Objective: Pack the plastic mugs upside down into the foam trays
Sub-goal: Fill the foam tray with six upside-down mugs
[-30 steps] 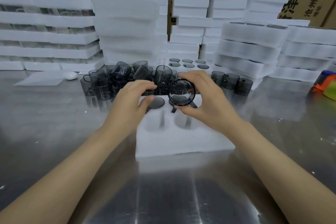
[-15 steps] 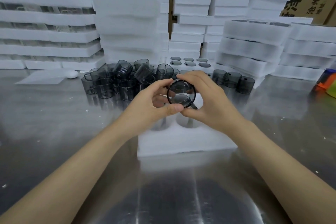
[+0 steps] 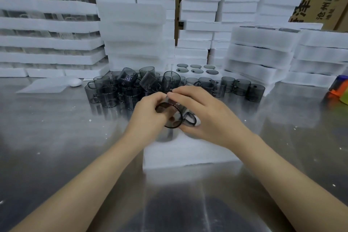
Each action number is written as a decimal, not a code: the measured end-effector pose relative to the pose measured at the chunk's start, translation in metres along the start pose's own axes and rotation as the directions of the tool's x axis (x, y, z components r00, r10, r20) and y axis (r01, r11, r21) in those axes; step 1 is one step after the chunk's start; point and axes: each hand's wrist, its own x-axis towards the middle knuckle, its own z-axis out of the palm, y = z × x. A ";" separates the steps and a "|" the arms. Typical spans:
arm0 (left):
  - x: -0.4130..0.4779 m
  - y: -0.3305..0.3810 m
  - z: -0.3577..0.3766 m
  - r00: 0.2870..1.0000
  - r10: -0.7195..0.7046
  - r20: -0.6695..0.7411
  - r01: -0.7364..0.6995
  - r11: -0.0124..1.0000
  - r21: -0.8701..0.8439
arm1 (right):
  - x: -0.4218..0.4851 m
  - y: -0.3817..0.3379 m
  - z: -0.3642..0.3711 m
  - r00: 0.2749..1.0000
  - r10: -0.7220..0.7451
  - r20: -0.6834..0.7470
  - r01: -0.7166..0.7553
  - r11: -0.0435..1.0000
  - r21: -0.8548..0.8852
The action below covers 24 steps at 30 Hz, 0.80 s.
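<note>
The left hand [image 3: 148, 115] and right hand [image 3: 205, 117] together grip one smoky mug [image 3: 174, 121] just above the far half of the tray [image 3: 188, 153] at the middle of the table [image 3: 56, 137]. Both hands' fingers curl round the mug, with their tips meeting over its top. The mug is tilted, its rim towards the person. Loose mugs [image 3: 131, 88] crowd behind the tray, and foam stacks [image 3: 131, 30] line the back edge.
</note>
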 end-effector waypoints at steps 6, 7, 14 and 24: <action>0.001 0.001 -0.004 0.998 0.035 0.052 -0.035 0.999 -0.004 | 0.000 -0.001 -0.002 0.999 0.024 0.020 -0.025 0.999 0.031; 0.002 0.001 -0.005 0.998 0.022 0.058 -0.021 1.000 -0.021 | 0.000 -0.001 -0.002 1.000 0.016 0.022 -0.016 1.000 0.022; 0.000 0.004 -0.004 0.996 -0.079 0.051 0.088 0.974 -0.210 | 0.000 -0.004 -0.004 0.998 -0.057 0.015 0.058 0.995 -0.084; -0.013 0.007 0.002 0.984 0.168 -0.063 -0.163 0.984 0.078 | -0.002 0.007 0.000 0.979 0.196 -0.048 -0.185 0.968 0.172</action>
